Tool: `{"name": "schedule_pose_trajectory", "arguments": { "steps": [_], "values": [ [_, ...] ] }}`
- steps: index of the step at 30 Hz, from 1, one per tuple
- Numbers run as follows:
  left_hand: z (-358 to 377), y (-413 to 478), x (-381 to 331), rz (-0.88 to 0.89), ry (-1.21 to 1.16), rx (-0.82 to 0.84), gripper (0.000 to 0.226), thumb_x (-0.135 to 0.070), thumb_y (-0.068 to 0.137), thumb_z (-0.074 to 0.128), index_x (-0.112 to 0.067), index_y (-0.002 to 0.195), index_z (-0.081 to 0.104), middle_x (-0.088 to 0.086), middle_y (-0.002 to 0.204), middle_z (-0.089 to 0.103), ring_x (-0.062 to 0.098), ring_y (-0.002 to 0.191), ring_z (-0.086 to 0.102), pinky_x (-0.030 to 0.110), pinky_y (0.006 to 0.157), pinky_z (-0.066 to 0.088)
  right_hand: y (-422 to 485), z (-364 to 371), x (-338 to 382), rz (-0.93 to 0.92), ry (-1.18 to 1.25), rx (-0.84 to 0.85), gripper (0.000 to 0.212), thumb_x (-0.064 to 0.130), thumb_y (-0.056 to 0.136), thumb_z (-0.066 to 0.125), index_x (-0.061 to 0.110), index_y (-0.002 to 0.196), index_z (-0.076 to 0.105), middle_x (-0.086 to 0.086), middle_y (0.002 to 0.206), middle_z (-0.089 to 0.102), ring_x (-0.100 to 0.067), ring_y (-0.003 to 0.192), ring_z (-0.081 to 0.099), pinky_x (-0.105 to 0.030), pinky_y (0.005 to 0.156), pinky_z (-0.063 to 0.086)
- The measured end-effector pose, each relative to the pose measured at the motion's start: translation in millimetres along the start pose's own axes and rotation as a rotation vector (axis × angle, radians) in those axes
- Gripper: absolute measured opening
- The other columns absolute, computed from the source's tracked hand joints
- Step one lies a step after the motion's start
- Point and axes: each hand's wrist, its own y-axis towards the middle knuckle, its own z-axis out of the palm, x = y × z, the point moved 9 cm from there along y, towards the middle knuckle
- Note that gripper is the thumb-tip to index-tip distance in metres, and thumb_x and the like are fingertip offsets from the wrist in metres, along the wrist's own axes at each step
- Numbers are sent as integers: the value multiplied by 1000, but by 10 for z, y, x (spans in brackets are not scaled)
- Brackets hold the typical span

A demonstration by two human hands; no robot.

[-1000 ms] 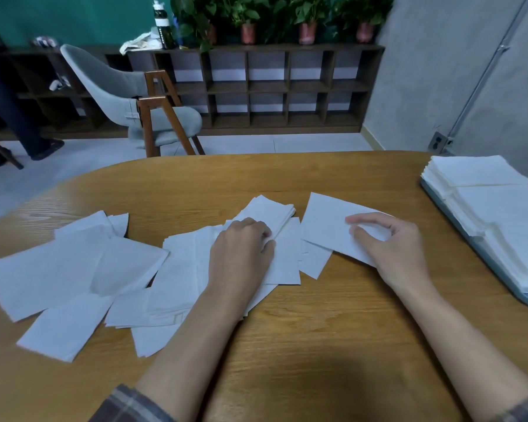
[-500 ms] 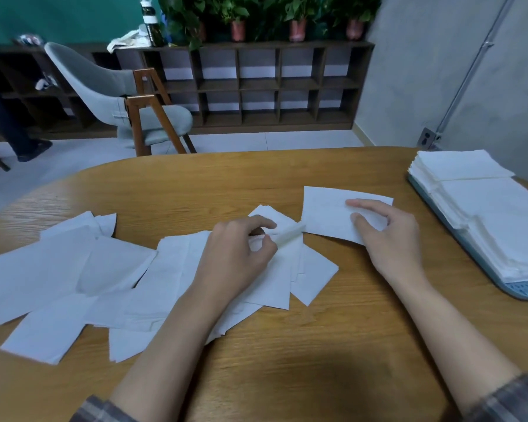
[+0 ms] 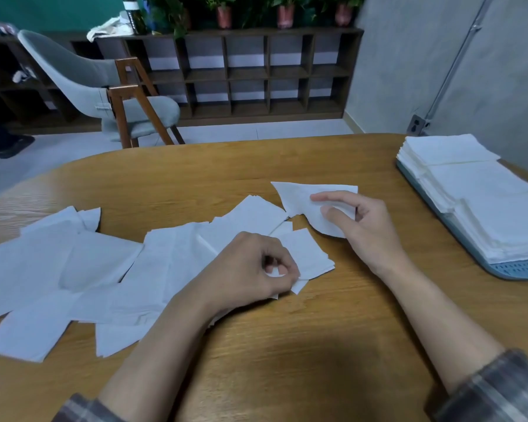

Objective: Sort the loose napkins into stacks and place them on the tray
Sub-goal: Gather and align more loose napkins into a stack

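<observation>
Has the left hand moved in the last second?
Yes: the left hand drew back toward the person, away from the table far edge, now pinching a napkin.

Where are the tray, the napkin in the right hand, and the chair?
tray (image 3: 518, 269): head view, blue front rim.
napkin (image 3: 293, 196): head view, its bare left part.
chair (image 3: 73, 74): head view, grey backrest.

A: Where does the single view look from?
B: From the person's head, facing forward and down, close over the worktop (image 3: 287, 360) with the left hand (image 3: 250, 269) and right hand (image 3: 363, 226) at centre.
A: How wide?
B: Wide: beyond the hands, a chair (image 3: 83, 77) and shelf (image 3: 247, 74) show across the floor (image 3: 73, 153).
</observation>
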Motion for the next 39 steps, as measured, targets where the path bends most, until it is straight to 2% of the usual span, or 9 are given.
{"name": "schedule_pose_trajectory", "arguments": {
  "steps": [3,12,19,24,27,31,33,35,39],
  "values": [
    [12,-12,9,-19,-14,10,10,-20,84,85,-26,78,80,-12,78,74,4,63,58,17,63,44,-27,68,14,-10,50,59,23,2,99,67,17,109,81,12,114,79,-2,119,67,-12,101,44],
    [18,-25,71,-110,4,37,10,-19,83,81,-27,77,79,-4,68,70,8,61,58,29,63,51,-50,167,-6,16,76,138,22,0,98,67,14,107,81,10,112,80,-4,119,68,-14,101,45],
    [27,-4,100,-101,-38,51,13,-29,84,90,-24,77,81,0,63,65,5,57,54,17,60,42,-56,201,18,20,99,169,20,-1,98,67,9,109,80,6,114,80,-4,118,68,-11,99,45],
    [-2,10,133,-75,-30,68,9,-26,92,83,-26,82,82,-13,64,64,1,59,48,13,60,38,-63,246,-4,30,100,205,19,1,98,68,9,111,80,6,114,80,-4,118,69,-10,97,44],
    [-53,-3,60,-27,-40,53,13,-25,101,72,-26,89,78,-14,79,70,1,63,51,13,63,39,-60,235,34,21,108,206,16,14,99,70,12,112,80,7,117,79,-4,120,67,-10,97,43],
    [-239,-1,-92,63,-222,-54,12,-17,105,66,-17,95,72,-14,89,71,3,83,64,16,80,45,-98,268,118,35,177,260,39,48,91,65,19,112,80,6,121,78,-8,126,65,-13,102,42],
    [-358,-4,-95,88,-272,-171,11,-15,104,68,-16,94,72,-9,82,69,4,80,62,18,77,45,-140,320,103,79,198,309,37,50,87,69,22,107,83,3,118,79,-14,120,68,-23,99,48],
    [-435,-13,-63,82,-259,-272,11,-18,102,71,-20,92,74,-2,78,69,6,76,61,22,73,44,-165,350,51,160,253,287,26,41,85,84,19,100,84,-4,106,81,-17,100,75,-33,85,54],
    [-437,-10,-24,57,-229,-332,3,-24,97,78,-23,94,76,-10,82,73,7,81,68,30,77,51,-160,301,-25,216,265,154,28,26,78,91,7,97,82,-11,93,80,-19,82,72,-34,75,53]
  ]
}}
